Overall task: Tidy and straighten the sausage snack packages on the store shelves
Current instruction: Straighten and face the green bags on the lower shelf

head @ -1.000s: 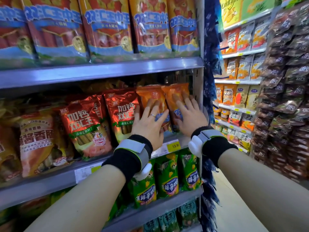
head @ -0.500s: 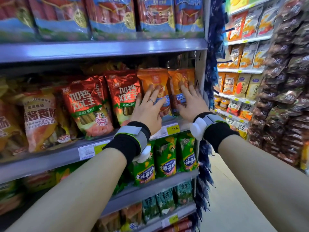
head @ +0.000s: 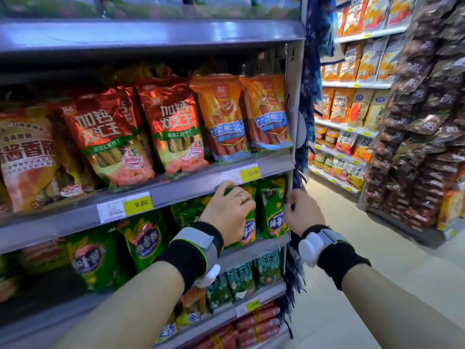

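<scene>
My left hand (head: pixel 227 210) is curled over the top of a green sausage package (head: pixel 249 226) on the shelf below the price rail. My right hand (head: pixel 302 212) is closed at the top right edge of the neighbouring green sausage package (head: pixel 273 210), beside the shelf's end post. On the shelf above stand two orange sausage packages (head: pixel 221 117) (head: pixel 266 112) side by side, roughly upright. To their left are two red sausage packages (head: pixel 108 132) (head: pixel 173 127), leaning a little. Both wrists wear black bands with grey straps.
The grey shelf rail (head: pixel 176 190) carries yellow price tags (head: pixel 249 172). More green packs (head: pixel 146 240) fill the lower shelf to the left, and teal packs (head: pixel 241 275) sit a level below. An aisle floor (head: pixel 352 248) opens on the right, with hanging dark snack bags (head: pixel 427 122).
Both hands left the orange packages and dropped one shelf down to the green packages. The view tilted downward, so lower shelves now show.
</scene>
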A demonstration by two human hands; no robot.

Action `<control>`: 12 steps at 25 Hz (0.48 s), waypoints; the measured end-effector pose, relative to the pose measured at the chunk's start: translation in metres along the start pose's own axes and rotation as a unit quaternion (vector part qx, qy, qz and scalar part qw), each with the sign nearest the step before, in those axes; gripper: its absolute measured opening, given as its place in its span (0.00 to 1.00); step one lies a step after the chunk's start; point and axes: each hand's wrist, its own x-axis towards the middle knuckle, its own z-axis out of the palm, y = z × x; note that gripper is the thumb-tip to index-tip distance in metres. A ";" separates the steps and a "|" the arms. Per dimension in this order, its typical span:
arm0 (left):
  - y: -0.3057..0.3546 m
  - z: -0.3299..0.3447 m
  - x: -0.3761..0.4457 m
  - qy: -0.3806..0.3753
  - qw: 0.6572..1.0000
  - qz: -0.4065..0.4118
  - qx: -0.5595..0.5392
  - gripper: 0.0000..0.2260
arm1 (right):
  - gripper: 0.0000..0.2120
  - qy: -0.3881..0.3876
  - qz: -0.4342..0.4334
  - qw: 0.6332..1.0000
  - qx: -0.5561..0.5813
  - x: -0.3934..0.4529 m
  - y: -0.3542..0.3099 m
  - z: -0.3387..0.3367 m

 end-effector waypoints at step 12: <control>0.002 0.052 -0.040 -0.152 0.985 0.052 0.066 0.26 | 0.27 -0.103 0.144 0.984 -0.032 0.013 0.003 0.067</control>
